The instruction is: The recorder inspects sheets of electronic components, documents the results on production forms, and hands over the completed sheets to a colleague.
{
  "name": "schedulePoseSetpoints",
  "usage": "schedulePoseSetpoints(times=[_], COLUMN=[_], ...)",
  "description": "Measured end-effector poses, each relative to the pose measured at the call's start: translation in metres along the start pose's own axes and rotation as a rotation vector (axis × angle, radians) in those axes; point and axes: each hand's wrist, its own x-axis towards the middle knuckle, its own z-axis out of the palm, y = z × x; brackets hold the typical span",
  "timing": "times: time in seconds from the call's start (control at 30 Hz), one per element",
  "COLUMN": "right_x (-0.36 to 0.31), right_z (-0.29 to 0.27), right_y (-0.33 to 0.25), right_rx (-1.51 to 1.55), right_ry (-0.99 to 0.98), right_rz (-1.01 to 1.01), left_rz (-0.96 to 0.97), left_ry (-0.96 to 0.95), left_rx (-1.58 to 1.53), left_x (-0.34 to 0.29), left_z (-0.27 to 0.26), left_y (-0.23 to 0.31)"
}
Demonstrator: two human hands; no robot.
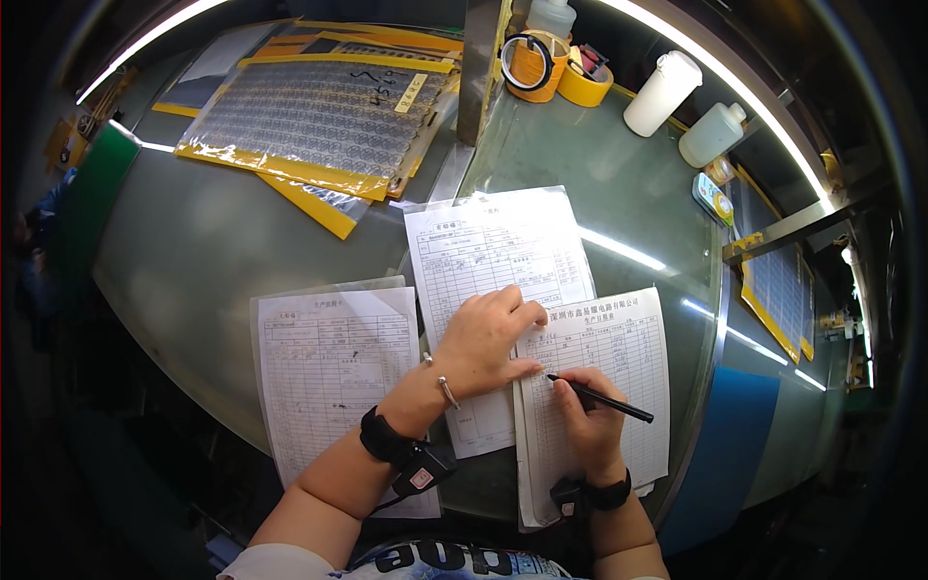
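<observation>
Head view showed the right hand (588,418) gripping a black pen (601,398) with its tip on the rightmost form (619,358), while the left hand (483,338) pressed flat across the middle sheet (493,251), the writing judged partway, on the bench (213,261).

Printed forms: three sheets lie on the worktop (599,184), the left form (333,372), the middle form (488,246) and the right form (619,338).
Pens: one black pen (604,398).
Hands: two, the left hand (483,338) and the right hand (585,411).
Wrist straps: two black ones, one on each wrist.
Bracelets: one silver bracelet (445,387).
Tape rolls: two, one orange roll (536,68) and one yellow roll (585,85).
White plastic bottles: three, the tall bottle (662,94), the squat bottle (712,134) and the far bottle (551,16).
Yellow-edged circuit sheets: one stack (319,121) at the far left, number of sheets inside not countable.
</observation>
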Motion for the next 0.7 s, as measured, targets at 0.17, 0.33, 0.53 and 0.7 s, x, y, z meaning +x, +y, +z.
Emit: schedulePoseSetpoints(times=[0.17,0.33,0.53,0.7], right_x=[0.0001,-0.0019,0.0003,-0.0005], right_z=[-0.0003,-0.0002,-0.0009,-0.0014], right_y=[-0.0006,0.0020,-0.0003,-0.0006], right_rx=[-0.036,0.019,-0.012,-0.060], right_ry=[-0.019,-0.002,0.000,0.007], right_rz=[-0.002,0.018,-0.006,-0.010], left_rz=[0.003,0.014,-0.018,-0.025], left_ry=[0.009,0.025,-0.020,-0.016], left_rx=[-0.008,-0.011,-0.016,-0.033], left_x=[0.0000,-0.0002,0.0006,0.0024], left_z=[0.0012,0.0013,-0.0017,-0.0025], left_y=[-0.0014,-0.0018,0.0010,0.0017])
